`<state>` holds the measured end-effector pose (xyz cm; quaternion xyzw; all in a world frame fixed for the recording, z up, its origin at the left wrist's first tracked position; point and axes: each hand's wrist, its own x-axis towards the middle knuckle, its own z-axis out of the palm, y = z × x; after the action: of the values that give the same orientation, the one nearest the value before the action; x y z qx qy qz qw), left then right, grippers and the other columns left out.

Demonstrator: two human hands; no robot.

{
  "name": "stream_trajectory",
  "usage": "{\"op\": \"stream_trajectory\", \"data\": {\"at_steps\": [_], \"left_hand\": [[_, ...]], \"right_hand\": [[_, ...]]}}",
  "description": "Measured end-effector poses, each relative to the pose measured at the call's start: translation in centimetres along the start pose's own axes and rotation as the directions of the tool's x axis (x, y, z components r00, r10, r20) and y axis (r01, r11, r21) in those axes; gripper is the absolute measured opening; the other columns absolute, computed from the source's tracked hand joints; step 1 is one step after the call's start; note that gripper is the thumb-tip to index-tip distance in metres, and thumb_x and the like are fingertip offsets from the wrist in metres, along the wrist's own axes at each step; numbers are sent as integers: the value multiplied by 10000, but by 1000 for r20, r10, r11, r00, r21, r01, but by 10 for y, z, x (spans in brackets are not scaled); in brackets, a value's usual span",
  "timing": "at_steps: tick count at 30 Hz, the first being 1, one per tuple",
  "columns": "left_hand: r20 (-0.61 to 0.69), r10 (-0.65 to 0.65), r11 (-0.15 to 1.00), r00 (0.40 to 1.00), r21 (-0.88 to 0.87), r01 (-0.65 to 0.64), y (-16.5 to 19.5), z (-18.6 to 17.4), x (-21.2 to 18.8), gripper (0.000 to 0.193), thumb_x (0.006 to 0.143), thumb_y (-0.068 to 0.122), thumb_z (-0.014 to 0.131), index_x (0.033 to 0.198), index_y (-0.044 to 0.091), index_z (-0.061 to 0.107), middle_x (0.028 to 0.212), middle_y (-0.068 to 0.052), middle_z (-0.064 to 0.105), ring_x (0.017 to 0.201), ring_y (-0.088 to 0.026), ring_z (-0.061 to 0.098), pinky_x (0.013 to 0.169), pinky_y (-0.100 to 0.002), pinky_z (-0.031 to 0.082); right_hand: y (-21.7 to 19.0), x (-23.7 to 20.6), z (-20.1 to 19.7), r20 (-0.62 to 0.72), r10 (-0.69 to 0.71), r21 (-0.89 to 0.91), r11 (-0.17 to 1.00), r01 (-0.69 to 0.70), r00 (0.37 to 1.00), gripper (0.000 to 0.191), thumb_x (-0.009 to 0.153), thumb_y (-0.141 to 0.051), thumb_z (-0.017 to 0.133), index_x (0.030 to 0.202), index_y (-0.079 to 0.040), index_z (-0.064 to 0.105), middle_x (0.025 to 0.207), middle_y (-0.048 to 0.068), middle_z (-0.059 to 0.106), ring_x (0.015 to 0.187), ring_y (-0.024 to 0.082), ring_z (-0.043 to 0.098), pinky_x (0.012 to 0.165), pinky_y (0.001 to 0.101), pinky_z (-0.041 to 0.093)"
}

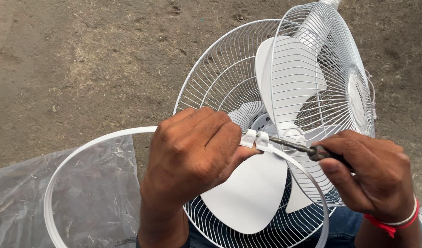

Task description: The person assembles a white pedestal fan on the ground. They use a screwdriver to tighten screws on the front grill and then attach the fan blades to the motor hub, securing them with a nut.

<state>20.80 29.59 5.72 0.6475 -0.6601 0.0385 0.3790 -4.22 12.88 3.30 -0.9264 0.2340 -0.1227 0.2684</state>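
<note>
Two hands: left (pixel 192 151) pinches white ring clip (pixel 257 140), right (pixel 371 177) grips screwdriver (pixel 296 147).

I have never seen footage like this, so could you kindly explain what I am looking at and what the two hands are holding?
This single picture comes from a camera worn on a person's head, looking down at their own bare hands. The left hand pinches a white plastic ring at its clasp. The right hand holds a screwdriver whose tip meets that clasp. Behind them is a white fan with wire guards and blades. A clear plastic bag lies on the dirt ground.
</note>
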Motion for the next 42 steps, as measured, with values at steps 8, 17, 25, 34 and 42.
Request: {"op": "stream_trajectory", "data": {"at_steps": [8, 17, 25, 34, 42], "left_hand": [[11, -8, 1000, 1000, -12, 8, 1, -1, 1, 438, 870, 361, 840, 685, 74, 566, 620, -21, 534, 570, -138, 559, 483, -330, 413], [17, 5, 999, 1000, -37, -5, 0, 2, 2, 444, 867, 361, 850, 687, 71, 567, 615, -19, 541, 564, -130, 560, 469, -320, 414], [18, 1, 1000, 1000, -26, -1, 1, -2, 2, 443, 850, 355, 854, 680, 74, 556, 617, -23, 536, 564, -140, 555, 477, -331, 407], [16, 0, 1000, 1000, -28, 0, 0, 1, 2, 443, 840, 358, 863, 681, 72, 566, 607, -19, 542, 557, -129, 554, 464, -320, 400], [-1, 9, 1000, 1000, -18, -9, 1, 2, 1, 461, 871, 382, 841, 675, 70, 564, 593, -14, 522, 539, -121, 534, 456, -320, 386]], "right_hand": [[4, -1, 1, -163, -223, -34, 975, 221, 961, 288, 852, -231, 814, 943, -7, 659, 869, 157, 729, 788, 213, 750, 653, 309, 592], [7, -5, -5, -75, -48, 41, 998, 52, 996, 374, 757, -280, 829, 947, 6, 679, 837, 129, 744, 731, 178, 764, 611, 282, 607], [2, 3, -4, -92, -135, -4, 991, 135, 987, 250, 862, -203, 772, 982, 7, 706, 861, 147, 755, 769, 197, 764, 603, 278, 597], [-3, 5, -3, -160, -165, 37, 984, 173, 973, 314, 845, -215, 782, 939, 41, 626, 853, 197, 710, 763, 221, 746, 592, 285, 602], [1, -1, -5, -43, 11, 47, 999, -9, 999, 242, 824, -176, 812, 973, 1, 740, 749, 112, 760, 664, 172, 719, 482, 249, 529]]}}
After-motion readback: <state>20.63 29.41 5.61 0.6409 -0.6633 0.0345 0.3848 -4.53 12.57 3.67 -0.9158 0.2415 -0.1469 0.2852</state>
